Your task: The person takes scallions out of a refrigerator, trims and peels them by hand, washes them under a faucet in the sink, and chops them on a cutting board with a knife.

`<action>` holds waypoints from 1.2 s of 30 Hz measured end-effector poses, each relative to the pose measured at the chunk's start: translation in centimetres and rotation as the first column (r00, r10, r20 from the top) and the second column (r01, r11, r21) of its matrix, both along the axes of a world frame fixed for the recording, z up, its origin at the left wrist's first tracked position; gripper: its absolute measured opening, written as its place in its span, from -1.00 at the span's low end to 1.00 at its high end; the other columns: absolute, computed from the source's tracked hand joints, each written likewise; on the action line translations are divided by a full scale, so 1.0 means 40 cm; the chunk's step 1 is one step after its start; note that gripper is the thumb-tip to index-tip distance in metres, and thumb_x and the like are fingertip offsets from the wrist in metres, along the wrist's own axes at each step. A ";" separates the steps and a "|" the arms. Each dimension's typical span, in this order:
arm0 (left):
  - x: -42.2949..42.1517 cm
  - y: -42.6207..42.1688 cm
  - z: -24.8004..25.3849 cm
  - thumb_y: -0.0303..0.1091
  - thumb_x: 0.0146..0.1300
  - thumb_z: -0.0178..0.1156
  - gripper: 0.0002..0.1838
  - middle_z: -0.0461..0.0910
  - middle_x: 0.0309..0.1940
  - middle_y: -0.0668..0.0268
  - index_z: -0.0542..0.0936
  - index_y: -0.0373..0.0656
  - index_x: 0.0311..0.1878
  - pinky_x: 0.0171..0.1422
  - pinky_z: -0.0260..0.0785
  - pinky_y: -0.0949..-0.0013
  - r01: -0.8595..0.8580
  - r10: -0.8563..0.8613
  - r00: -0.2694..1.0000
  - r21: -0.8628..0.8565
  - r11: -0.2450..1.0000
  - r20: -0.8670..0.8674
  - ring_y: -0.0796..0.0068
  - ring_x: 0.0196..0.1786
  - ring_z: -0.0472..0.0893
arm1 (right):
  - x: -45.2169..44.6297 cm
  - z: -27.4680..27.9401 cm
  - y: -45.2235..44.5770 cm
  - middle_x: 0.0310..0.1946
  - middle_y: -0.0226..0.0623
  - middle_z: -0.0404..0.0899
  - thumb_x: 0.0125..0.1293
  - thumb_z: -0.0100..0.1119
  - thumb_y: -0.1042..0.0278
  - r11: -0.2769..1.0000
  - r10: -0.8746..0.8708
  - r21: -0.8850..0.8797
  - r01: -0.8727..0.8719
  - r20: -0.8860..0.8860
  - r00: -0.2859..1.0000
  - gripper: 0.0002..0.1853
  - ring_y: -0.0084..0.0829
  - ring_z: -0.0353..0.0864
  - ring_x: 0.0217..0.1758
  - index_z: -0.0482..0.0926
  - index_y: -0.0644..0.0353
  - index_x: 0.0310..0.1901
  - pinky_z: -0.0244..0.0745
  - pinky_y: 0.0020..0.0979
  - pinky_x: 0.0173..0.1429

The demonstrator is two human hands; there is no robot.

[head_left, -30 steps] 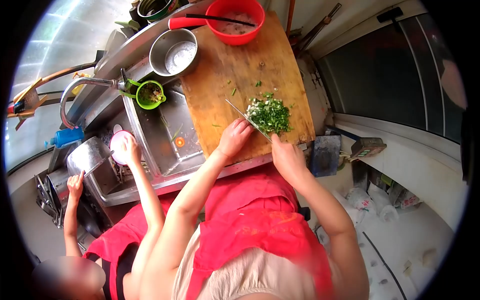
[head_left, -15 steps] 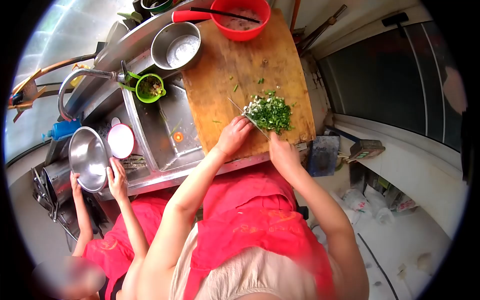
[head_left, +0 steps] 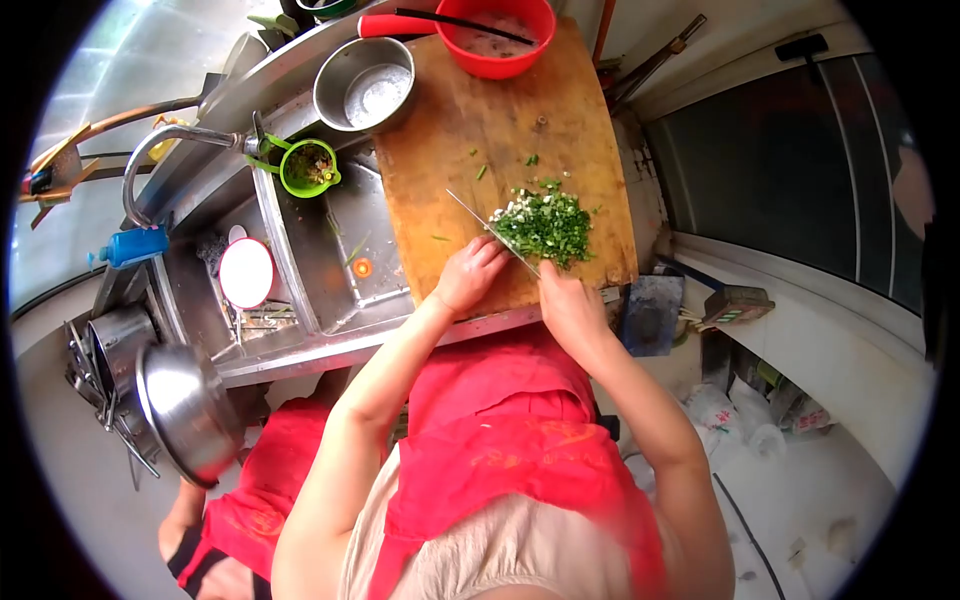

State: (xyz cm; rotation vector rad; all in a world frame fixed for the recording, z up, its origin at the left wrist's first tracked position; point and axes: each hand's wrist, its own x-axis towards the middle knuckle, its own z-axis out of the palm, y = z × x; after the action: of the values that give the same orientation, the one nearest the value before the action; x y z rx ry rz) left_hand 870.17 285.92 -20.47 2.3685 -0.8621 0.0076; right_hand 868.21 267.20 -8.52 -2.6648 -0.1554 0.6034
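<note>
My right hand (head_left: 568, 300) is closed round the handle end of a knife (head_left: 492, 232), whose thin blade slants up and left over the wooden board (head_left: 460, 110). My left hand (head_left: 473, 272) lies on the board, its fingers bent together against the near side of the blade. Whether anything is under those fingers is hidden. Just beyond the blade is a heap of chopped green and white scallion (head_left: 548, 226). A few loose green bits lie farther up the board.
A metal pot (head_left: 365, 85) and a red bowl (head_left: 497, 40) stand at the board's far side. Left are the sink (head_left: 350, 235), a green strainer (head_left: 309, 168) and a white, red-rimmed bowl (head_left: 246, 273). A co-worker in a red apron holds a large steel bowl (head_left: 188, 412).
The co-worker has moved the steel bowl from above the sink down and left, past the sink's edge. My hands and knife have shifted only slightly at the scallion heap.
</note>
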 end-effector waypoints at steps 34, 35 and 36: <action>0.109 0.022 0.004 -0.42 0.24 0.12 -0.52 0.35 0.29 0.03 0.41 -0.27 0.24 0.41 0.21 0.13 -0.158 0.161 0.966 0.031 0.987 -0.201 0.00 0.36 0.29 | -0.043 0.019 -0.063 -0.49 0.13 0.54 0.34 0.09 0.31 0.926 -0.321 0.229 0.299 0.065 0.945 -0.81 0.17 0.55 -0.36 0.45 0.30 -0.24 0.41 0.01 -0.34; 0.052 0.018 0.020 -0.42 0.22 0.15 -0.49 0.36 0.28 0.02 0.40 -0.27 0.26 0.43 0.19 0.12 -0.160 0.160 0.963 0.014 0.987 -0.219 -0.01 0.34 0.32 | -0.053 0.023 -0.067 -0.50 0.13 0.54 0.34 0.09 0.31 0.926 -0.320 0.232 0.299 0.060 0.945 -0.80 0.17 0.55 -0.36 0.45 0.30 -0.25 0.41 0.01 -0.34; 0.001 0.013 0.036 -0.42 0.21 0.17 -0.47 0.38 0.26 0.01 0.39 -0.27 0.28 0.44 0.17 0.10 -0.163 0.157 0.959 -0.003 0.987 -0.237 -0.02 0.32 0.34 | -0.058 0.026 -0.073 -0.50 0.11 0.54 0.35 0.08 0.30 0.924 -0.314 0.244 0.293 0.053 0.948 -0.80 0.16 0.55 -0.37 0.44 0.29 -0.25 0.41 0.01 -0.35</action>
State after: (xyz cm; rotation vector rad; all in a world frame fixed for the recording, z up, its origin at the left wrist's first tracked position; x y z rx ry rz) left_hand 870.20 286.44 -19.04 2.3525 -0.5529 -0.1940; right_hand 865.87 264.28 -7.49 -2.4192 0.1530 0.3395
